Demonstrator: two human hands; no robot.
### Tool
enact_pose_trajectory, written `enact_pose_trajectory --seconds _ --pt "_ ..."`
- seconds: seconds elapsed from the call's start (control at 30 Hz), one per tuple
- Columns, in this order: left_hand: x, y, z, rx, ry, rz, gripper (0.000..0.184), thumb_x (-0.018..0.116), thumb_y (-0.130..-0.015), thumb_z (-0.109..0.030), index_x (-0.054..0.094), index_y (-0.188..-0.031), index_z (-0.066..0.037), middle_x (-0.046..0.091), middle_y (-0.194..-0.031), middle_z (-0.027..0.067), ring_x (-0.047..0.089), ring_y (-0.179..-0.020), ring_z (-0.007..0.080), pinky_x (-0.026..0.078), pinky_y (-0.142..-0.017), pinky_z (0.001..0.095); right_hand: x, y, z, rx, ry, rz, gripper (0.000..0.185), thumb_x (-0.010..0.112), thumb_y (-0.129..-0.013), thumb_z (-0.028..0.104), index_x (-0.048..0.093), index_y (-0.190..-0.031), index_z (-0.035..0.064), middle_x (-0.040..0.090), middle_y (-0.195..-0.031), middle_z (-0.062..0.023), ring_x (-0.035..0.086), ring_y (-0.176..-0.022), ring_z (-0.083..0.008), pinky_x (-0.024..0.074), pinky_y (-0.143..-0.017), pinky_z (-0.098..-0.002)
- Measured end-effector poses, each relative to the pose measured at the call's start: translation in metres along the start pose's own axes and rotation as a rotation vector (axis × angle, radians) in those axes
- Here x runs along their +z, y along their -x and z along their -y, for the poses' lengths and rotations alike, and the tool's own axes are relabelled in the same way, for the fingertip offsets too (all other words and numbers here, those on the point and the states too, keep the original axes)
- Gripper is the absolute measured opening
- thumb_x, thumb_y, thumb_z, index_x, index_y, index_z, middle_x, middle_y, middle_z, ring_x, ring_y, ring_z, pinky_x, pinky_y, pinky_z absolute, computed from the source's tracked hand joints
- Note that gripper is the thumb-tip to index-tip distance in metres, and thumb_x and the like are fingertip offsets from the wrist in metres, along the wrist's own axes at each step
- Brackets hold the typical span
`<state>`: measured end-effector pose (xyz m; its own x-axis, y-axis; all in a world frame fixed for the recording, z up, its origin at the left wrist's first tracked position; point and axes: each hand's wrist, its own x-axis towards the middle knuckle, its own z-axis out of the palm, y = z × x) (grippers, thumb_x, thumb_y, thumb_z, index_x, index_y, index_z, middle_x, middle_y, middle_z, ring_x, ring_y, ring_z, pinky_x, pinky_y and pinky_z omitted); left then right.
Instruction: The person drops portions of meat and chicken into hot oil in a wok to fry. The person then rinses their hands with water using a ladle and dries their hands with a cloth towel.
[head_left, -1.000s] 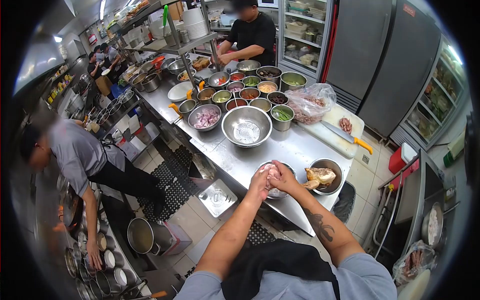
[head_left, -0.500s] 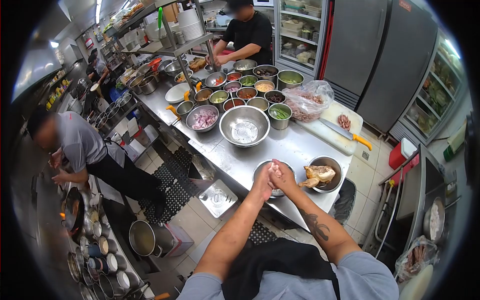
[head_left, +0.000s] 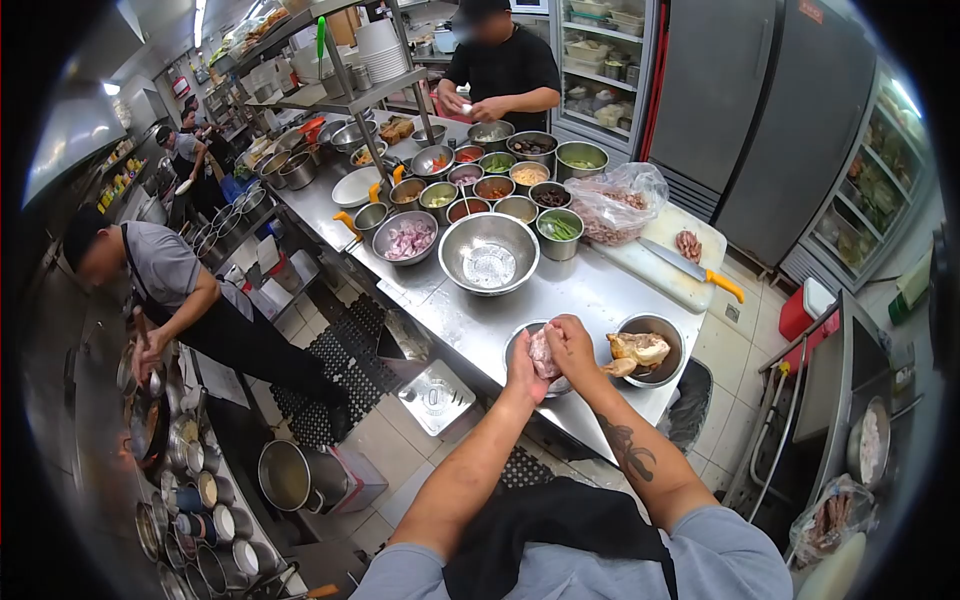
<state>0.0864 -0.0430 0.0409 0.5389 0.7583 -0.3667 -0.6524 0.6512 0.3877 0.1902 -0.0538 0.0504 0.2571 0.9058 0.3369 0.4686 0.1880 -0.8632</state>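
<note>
Between my two hands is a lump of pale pink raw meat (head_left: 543, 354). My left hand (head_left: 523, 366) cups it from the left, and my right hand (head_left: 573, 350) presses on it from the right with bent fingers. Both are over a metal bowl (head_left: 560, 386) at the table's front edge; what lies in that bowl is mostly hidden. Just right of it, a second metal bowl (head_left: 672, 372) holds a browned piece of poultry (head_left: 637, 350). Farther back stands a large steel bowl (head_left: 489, 253) with nothing visible in it.
Containers of chopped food fill the table's back half, near a bowl of onions (head_left: 407, 238). A knife (head_left: 690, 268) rests on a white cutting board (head_left: 640, 263) beside a bag of meat (head_left: 618, 203). One person (head_left: 505, 70) works across the table, another (head_left: 175, 270) at the left stove.
My hands have parted slightly, showing more of the meat. The person at the stove now holds a utensil over a pan. The person across the table has raised their hands, with something white in them.
</note>
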Motion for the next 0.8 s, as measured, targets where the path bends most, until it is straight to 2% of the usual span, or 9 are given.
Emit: enact_pose_trajectory --seconds 0.03,0.07,0.2,0.27,0.4,0.5,0.6,0.67,0.8 --pt "0.0 -0.006 0.002 0.007 -0.025 -0.098 0.039 0.039 -0.092 -0.043 0.055 -0.112 -0.013 0.06 -0.109 0.0054 0.059 -0.097 0.0224 0.047 -0.083 0.0417 0.003 -0.002 -0.002 0.065 -0.051 -0.013 0.023 0.058 -0.081 0.019 0.061 -0.094 0.0008 0.06 -0.093 -0.0171 0.06 -0.083 -0.0304 0.0478 -0.073 -0.0349" --pt "0.0 -0.012 0.003 0.014 -0.051 -0.195 0.039 0.039 -0.092 -0.042 0.055 -0.111 -0.012 0.06 -0.107 0.0061 0.06 -0.095 0.0227 0.048 -0.082 0.0405 0.006 0.001 -0.003 0.029 -0.041 -0.027 0.023 0.057 -0.082 0.018 0.06 -0.096 0.0002 0.059 -0.093 -0.0177 0.06 -0.082 -0.0309 0.0477 -0.073 -0.0359" --pt "-0.011 -0.017 0.005 0.047 -0.128 -0.186 0.037 0.039 -0.093 -0.038 0.056 -0.108 -0.008 0.062 -0.103 0.0078 0.061 -0.092 0.0226 0.05 -0.079 0.0364 0.005 0.003 -0.007 0.002 -0.012 0.007 0.023 0.056 -0.083 0.019 0.06 -0.095 -0.0007 0.059 -0.094 -0.0185 0.06 -0.082 -0.0318 0.0477 -0.073 -0.0366" --pt "-0.019 -0.023 0.007 0.089 -0.18 -0.116 0.034 0.039 -0.093 -0.032 0.058 -0.105 -0.006 0.062 -0.099 0.0087 0.061 -0.089 0.0217 0.05 -0.075 0.034 0.0 0.001 -0.009 0.007 0.028 -0.009 0.027 0.057 -0.082 0.019 0.06 -0.099 -0.0012 0.06 -0.097 -0.0199 0.061 -0.085 -0.0324 0.0479 -0.075 -0.0365" --pt "-0.017 -0.028 0.009 0.156 -0.23 -0.132 0.031 0.04 -0.092 -0.029 0.058 -0.103 -0.006 0.062 -0.097 0.0083 0.062 -0.086 0.0211 0.051 -0.073 0.0339 0.004 0.0 -0.01 0.032 -0.024 0.007 0.029 0.057 -0.081 0.019 0.061 -0.101 -0.0014 0.06 -0.098 -0.0206 0.061 -0.088 -0.033 0.0479 -0.077 -0.0356" --pt "-0.017 -0.024 0.007 0.068 -0.233 -0.227 0.033 0.04 -0.092 -0.034 0.058 -0.1 -0.007 0.062 -0.094 0.0077 0.061 -0.085 0.0204 0.051 -0.072 0.0339 0.008 0.002 -0.009 0.076 0.016 0.091 0.031 0.057 -0.08 0.021 0.062 -0.101 -0.0016 0.062 -0.096 -0.0203 0.061 -0.089 -0.0325 0.0478 -0.078 -0.0354" --pt "-0.017 -0.021 0.006 0.054 -0.212 -0.272 0.039 0.038 -0.092 -0.041 0.057 -0.101 -0.008 0.061 -0.094 0.0075 0.061 -0.086 0.0206 0.051 -0.072 0.0347 0.013 0.005 -0.009 -0.039 -0.027 0.081 0.031 0.058 -0.079 0.023 0.063 -0.097 -0.0019 0.063 -0.093 -0.0197 0.061 -0.088 -0.0328 0.0477 -0.077 -0.036" --pt "-0.008 -0.017 0.004 0.085 -0.096 -0.284 0.046 0.035 -0.092 -0.047 0.055 -0.105 -0.009 0.061 -0.098 0.0079 0.061 -0.088 0.0211 0.051 -0.073 0.0357 0.012 0.008 0.0 -0.01 0.071 0.115 0.031 0.059 -0.077 0.025 0.062 -0.093 -0.0015 0.063 -0.092 -0.0197 0.06 -0.086 -0.0334 0.0475 -0.075 -0.0367" --pt "0.01 -0.005 0.001 0.122 -0.091 -0.331 0.048 0.034 -0.091 -0.049 0.053 -0.109 -0.009 0.06 -0.103 0.0083 0.06 -0.092 0.0212 0.051 -0.074 0.0355 0.007 0.002 0.014 0.118 0.061 0.166 0.028 0.059 -0.076 0.024 0.061 -0.09 -0.0012 0.061 -0.091 -0.0193 0.06 -0.082 -0.0338 0.0469 -0.073 -0.0373"
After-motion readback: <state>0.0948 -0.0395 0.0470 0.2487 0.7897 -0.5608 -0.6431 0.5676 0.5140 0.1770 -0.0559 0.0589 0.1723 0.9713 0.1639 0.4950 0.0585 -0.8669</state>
